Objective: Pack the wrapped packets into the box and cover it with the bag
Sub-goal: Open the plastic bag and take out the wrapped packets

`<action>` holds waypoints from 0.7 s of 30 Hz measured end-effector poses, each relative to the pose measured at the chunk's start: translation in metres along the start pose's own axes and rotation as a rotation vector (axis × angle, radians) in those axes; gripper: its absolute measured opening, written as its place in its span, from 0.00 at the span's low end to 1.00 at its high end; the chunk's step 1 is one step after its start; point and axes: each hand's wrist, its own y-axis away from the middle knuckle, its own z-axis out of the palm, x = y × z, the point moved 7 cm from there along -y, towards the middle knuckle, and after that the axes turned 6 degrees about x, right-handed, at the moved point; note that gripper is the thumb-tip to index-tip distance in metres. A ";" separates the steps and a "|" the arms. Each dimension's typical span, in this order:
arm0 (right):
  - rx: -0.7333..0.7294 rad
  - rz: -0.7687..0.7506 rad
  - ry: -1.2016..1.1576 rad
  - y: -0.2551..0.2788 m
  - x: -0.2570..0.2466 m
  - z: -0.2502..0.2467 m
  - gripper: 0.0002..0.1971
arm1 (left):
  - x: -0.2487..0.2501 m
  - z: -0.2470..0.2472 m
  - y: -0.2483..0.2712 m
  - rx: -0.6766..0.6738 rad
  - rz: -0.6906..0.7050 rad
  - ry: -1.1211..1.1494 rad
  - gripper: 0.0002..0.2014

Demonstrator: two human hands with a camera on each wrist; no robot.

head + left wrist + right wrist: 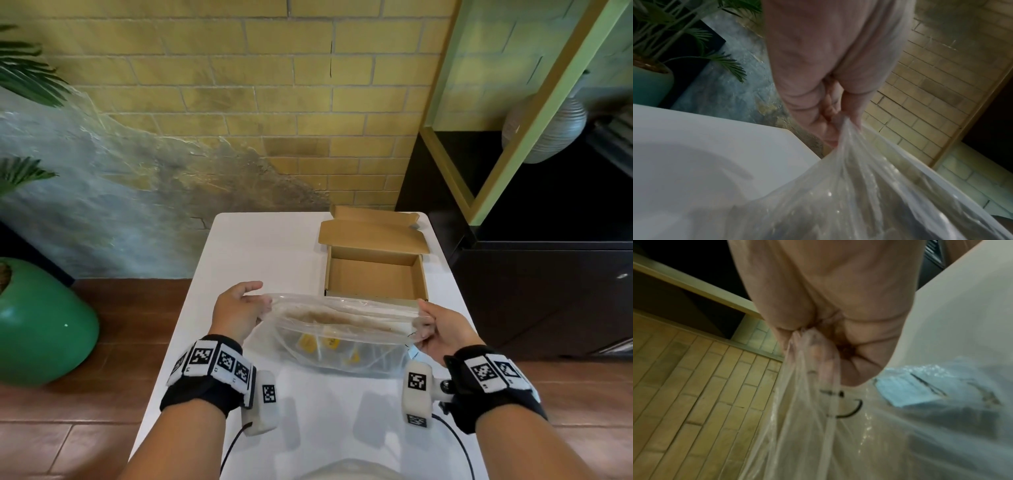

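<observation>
Yellow brick wall (308, 85), patchy with grey rough plaster lower left, backs a smooth white table (260, 253) standing on reddish wood flooring. From my remote seat I see a round glossy green pot (41, 325) with palm fronds at left and a dark cabinet (548, 291) with a pale green frame at right.

On the table's far right sits the cardboard box (375, 274), plain brown, shallow and rectangular, its lid flaps folded back against the wall side; its inside shows bare cardboard.

Just in front of it I hold the bag (342, 329), thin crinkled clear plastic, stretched wide between my two hands. My left hand (239, 308) pinches the bag's left mouth edge, fingers curled around the gathered film; the left wrist view shows the plastic bunched at the fingertips (851, 113). My right hand (442, 325) grips the right edge the same way, the film crushed into the closed fist in the right wrist view, with a black printed curve on the plastic below it.

Inside the bag, low against the table, lie the wrapped packets (325, 346), small with yellow patches; I cannot count them through the film.
</observation>
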 end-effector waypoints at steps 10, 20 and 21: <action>0.171 -0.498 0.694 0.010 -0.028 0.001 0.08 | 0.015 0.006 0.011 0.041 0.182 -0.336 0.15; 0.182 -0.553 0.643 0.011 -0.035 -0.001 0.10 | 0.014 0.011 0.009 0.025 0.181 -0.308 0.07; 0.134 -0.498 0.576 0.011 -0.031 0.000 0.10 | 0.010 0.013 0.008 -0.021 0.135 -0.265 0.08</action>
